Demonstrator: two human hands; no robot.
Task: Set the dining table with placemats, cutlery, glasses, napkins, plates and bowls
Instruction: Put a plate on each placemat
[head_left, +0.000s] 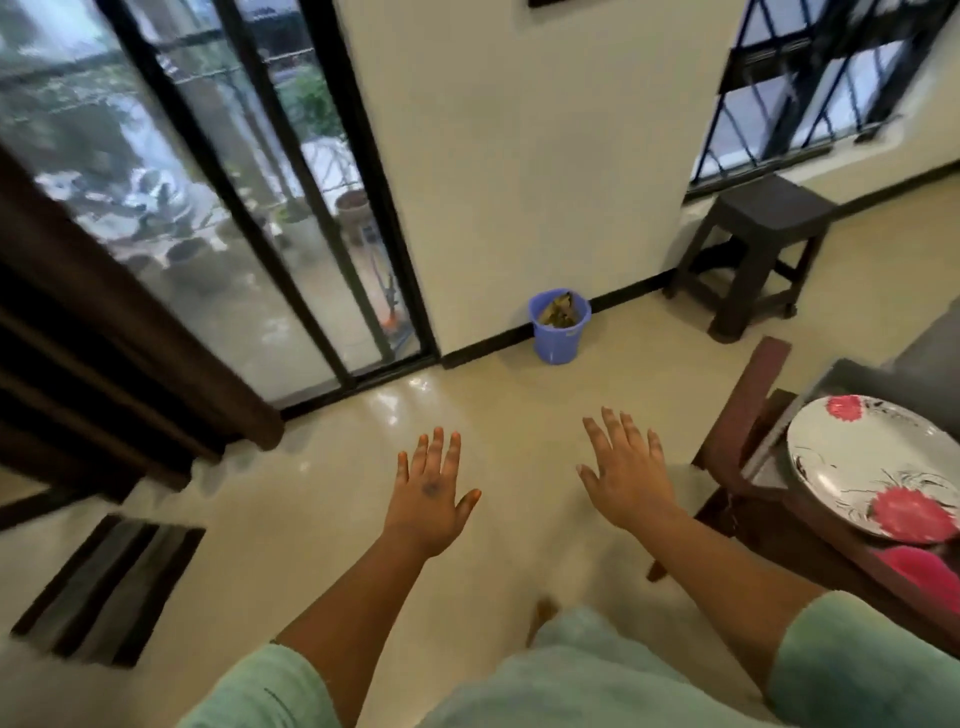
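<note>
No words, numbers, labels or signs to read anywhere. Only a flower pattern on the plate (878, 467), not letters. Something raised on the side of the blue bin (559, 325), but too small and blurry to read.

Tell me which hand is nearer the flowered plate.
Right. The right hand hovers open just left of the flowered plate; the left hand is farther left, over bare floor.

Your plate (878, 467) sits on the surface (810, 525) at right, bin (559, 326) far ahead, stool (758, 249) far right.
</note>
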